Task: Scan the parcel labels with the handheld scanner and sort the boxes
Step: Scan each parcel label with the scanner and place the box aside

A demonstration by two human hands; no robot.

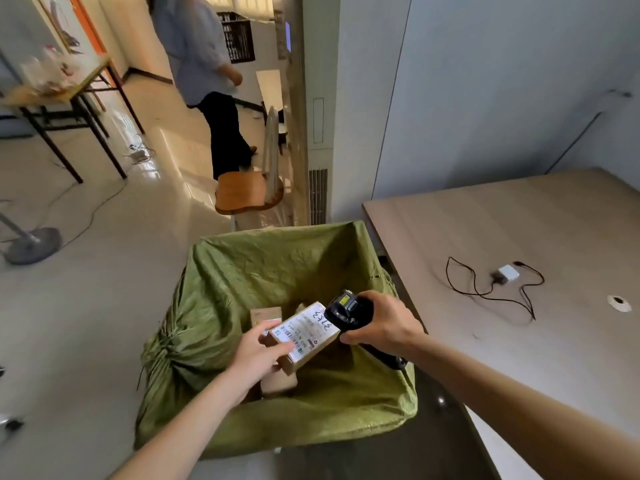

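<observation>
Left hand (258, 355) grips box (304, 336); scanner (346, 311) touching.

head view: looks forward and down from above green sack (277, 271), sack close below, table (519, 237) right of sack.

You stand in an office-like room used for parcel handling. A large green woven sack (277, 271) lined open over a bin holds labelled cardboard boxes (304, 336). Beside it runs a plain wooden desk (519, 220) with a white charger and cable (507, 273). A floor-standing air conditioner (317, 133), folding table (69, 88), glossy tiled floor (104, 289) and another person (204, 64) complete it.
</observation>
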